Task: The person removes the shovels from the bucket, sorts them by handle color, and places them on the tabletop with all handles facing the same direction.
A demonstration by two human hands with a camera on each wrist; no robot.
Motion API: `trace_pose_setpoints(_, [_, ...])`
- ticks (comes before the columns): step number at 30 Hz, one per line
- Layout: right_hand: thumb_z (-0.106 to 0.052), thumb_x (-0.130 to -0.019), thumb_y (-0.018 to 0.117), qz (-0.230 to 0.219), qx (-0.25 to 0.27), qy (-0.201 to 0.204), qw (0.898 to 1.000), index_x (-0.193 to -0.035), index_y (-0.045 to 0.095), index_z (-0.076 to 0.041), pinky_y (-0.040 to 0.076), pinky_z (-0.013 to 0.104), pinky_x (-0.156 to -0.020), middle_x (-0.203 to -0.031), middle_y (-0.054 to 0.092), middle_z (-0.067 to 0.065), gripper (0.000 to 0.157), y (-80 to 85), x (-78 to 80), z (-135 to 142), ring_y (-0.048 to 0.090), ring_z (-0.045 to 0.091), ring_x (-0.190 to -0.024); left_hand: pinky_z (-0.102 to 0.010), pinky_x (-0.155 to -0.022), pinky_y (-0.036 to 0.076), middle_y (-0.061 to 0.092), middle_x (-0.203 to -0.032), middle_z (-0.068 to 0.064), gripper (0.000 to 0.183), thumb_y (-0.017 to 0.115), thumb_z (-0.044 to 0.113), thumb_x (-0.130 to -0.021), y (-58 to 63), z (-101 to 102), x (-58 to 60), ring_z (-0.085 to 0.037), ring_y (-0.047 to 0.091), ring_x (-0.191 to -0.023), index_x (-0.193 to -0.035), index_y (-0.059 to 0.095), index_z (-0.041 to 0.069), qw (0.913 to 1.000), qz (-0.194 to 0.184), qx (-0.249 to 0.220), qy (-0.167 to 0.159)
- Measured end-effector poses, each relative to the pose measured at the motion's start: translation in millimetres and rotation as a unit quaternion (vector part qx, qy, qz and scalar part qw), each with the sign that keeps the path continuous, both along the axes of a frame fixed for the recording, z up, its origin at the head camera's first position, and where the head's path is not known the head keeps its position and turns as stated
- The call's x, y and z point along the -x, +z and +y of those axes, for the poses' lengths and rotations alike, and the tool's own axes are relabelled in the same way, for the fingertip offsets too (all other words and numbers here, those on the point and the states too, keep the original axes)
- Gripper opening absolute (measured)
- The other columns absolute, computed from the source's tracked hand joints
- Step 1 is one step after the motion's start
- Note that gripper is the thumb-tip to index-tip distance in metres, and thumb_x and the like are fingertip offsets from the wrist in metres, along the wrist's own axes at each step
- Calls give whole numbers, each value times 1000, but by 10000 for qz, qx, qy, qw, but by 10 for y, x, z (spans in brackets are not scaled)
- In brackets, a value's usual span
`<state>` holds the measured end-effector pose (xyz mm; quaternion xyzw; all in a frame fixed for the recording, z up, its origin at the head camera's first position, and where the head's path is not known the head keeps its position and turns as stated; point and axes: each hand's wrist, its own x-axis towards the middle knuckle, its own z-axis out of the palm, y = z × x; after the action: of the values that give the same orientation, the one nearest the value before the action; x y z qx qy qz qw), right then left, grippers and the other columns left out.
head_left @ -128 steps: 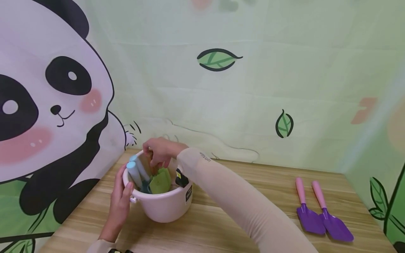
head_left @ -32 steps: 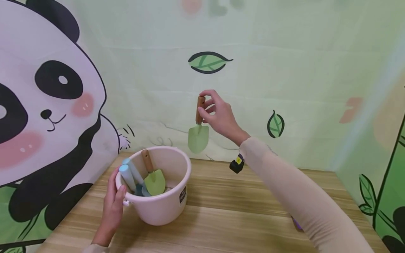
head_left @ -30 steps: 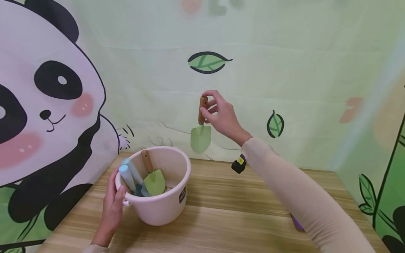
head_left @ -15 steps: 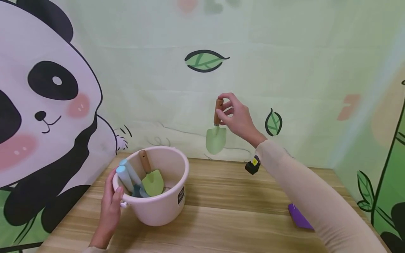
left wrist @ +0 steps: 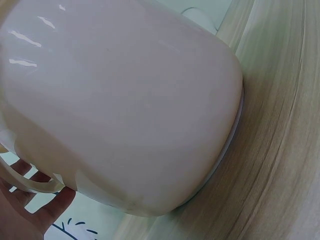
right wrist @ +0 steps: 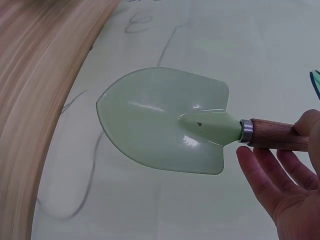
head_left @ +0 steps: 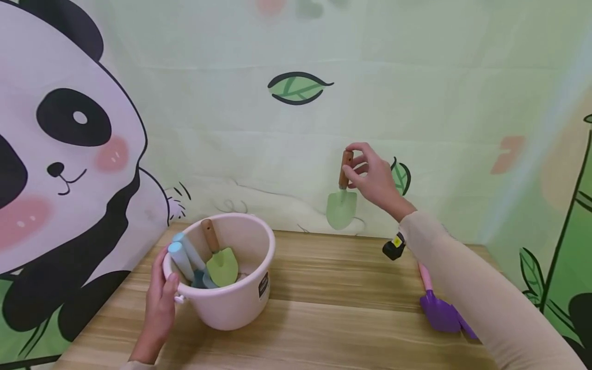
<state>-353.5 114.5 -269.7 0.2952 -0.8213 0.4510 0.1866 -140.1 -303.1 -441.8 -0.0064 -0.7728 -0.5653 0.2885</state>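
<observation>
My right hand (head_left: 375, 177) pinches the wooden handle of a green trowel (head_left: 341, 209) and holds it upright in the air, blade down. In the right wrist view the trowel's blade (right wrist: 165, 120) points left, away from my fingers. At the left stands a pale pink bucket (head_left: 233, 308), its rim gripped on the left side by my left hand (head_left: 159, 306). Inside lean a second green trowel (head_left: 223, 267) with a wooden handle and two tools with light blue handles (head_left: 181, 261), their blades mostly hidden. The left wrist view shows the bucket's wall (left wrist: 125, 100) and my fingers at its side handle.
On the right of the wooden table (head_left: 324, 334) lie two purple shovels (head_left: 439, 313) with pink handles, partly covered by my right sleeve. A cloth backdrop (head_left: 208, 103) with a panda and leaves rises behind the table's back edge.
My right hand has lifted the green trowel out of the bucket and carried it to the right, lowering slightly at the end. My left hand has stayed on the bucket.
</observation>
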Motion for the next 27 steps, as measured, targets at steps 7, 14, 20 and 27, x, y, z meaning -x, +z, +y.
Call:
trace_pose_setpoints(7, [-13, -100, 65, -176, -12, -246, 9995, -139, 51, -14, 62, 46, -69, -106, 63, 16, 41, -105, -10, 308, 70, 32, -85, -11, -101, 38, 38, -152, 7, 56, 38, 17, -107, -8, 4, 19, -10, 40, -131, -162, 28, 19, 9999, 77, -89, -29])
trace_pose_setpoints(14, [-14, -100, 66, -181, -107, -477, 9986, -139, 52, -14, 62, 46, -67, -104, 64, 15, 42, -206, -20, 540, 70, 32, -83, -11, -100, 38, 38, -150, 6, 57, 37, 15, -106, -16, 3, 16, -11, 40, -130, -162, 27, 18, 9997, 135, -185, -89])
trace_pose_setpoints(20, [-14, -101, 65, -227, -150, -586, 9979, -139, 51, -12, 62, 43, -66, -108, 65, 19, 41, -289, -15, 721, 70, 36, -89, -11, -101, 38, 36, -152, 5, 57, 36, 18, -106, -31, -2, 3, -11, 39, -131, -163, 26, 20, 9997, 40, -213, -80])
trace_pose_setpoints(27, [-13, -100, 65, -335, -232, -686, 9968, -140, 51, -10, 62, 45, -65, -106, 65, 20, 42, -406, -16, 895, 70, 36, -85, -10, -100, 38, 34, -154, 6, 56, 36, 21, -108, -10, -1, -14, -10, 39, -132, -163, 25, 24, 9998, -158, -73, -38])
